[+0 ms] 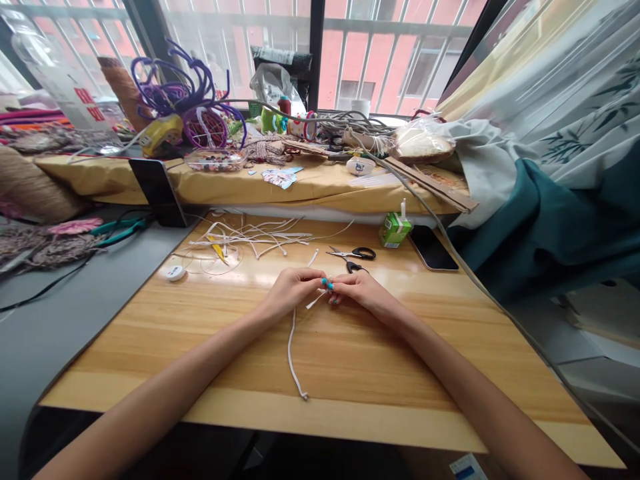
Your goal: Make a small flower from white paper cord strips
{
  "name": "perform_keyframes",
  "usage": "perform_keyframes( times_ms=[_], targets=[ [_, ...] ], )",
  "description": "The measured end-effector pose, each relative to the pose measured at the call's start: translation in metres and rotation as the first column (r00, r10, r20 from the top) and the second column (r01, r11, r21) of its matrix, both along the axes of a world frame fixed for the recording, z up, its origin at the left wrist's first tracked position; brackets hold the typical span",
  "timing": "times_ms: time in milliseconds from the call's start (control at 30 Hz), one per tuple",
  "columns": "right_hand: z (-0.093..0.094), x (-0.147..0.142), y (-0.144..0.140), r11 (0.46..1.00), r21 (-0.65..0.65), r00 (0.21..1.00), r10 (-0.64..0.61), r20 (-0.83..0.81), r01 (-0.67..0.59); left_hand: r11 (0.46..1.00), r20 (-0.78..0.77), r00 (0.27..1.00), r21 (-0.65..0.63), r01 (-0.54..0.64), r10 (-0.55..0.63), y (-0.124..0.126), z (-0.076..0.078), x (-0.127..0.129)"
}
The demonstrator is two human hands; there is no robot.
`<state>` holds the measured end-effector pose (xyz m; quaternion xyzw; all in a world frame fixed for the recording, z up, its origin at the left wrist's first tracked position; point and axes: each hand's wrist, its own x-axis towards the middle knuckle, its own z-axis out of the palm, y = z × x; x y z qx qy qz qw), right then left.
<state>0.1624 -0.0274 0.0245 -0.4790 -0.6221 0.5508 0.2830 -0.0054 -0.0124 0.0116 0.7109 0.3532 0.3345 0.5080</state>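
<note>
Here, two hands, left hand (293, 288) and right hand (357, 288), fingers pinched on one white cord (291, 347).

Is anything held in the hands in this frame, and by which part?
Yes. Both the left hand and the right hand pinch a white cord at its upper end, fingertips meeting; its free end trails down across the wooden table.

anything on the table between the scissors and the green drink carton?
Nothing. In the head view the wooden table is bare between the scissors and the green drink carton; the black phone lies right of the carton.
</note>
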Motion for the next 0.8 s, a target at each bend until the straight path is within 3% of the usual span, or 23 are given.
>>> perform_keyframes(
  times_ms=[333,533,667,800],
  targets=[
    [-0.002,0.001,0.001,0.998,0.016,0.995,0.065,0.071,-0.066,0.929,-0.175,0.969,0.355,-0.102,0.173,-0.005,-0.004,0.002],
    [-0.003,0.001,0.001,0.998,-0.037,0.999,0.05,0.001,-0.05,0.927,-0.16,0.972,0.359,-0.106,0.173,0.003,-0.005,0.002],
    [-0.003,0.001,0.002,0.997,-0.05,0.998,0.053,-0.029,-0.055,0.915,-0.164,0.981,0.403,-0.026,0.1,0.006,-0.006,0.0],
    [-0.005,0.001,0.002,0.995,-0.095,0.994,-0.009,-0.113,-0.001,0.912,-0.173,0.974,0.405,-0.063,0.144,0.004,-0.004,-0.001]
  ],
)
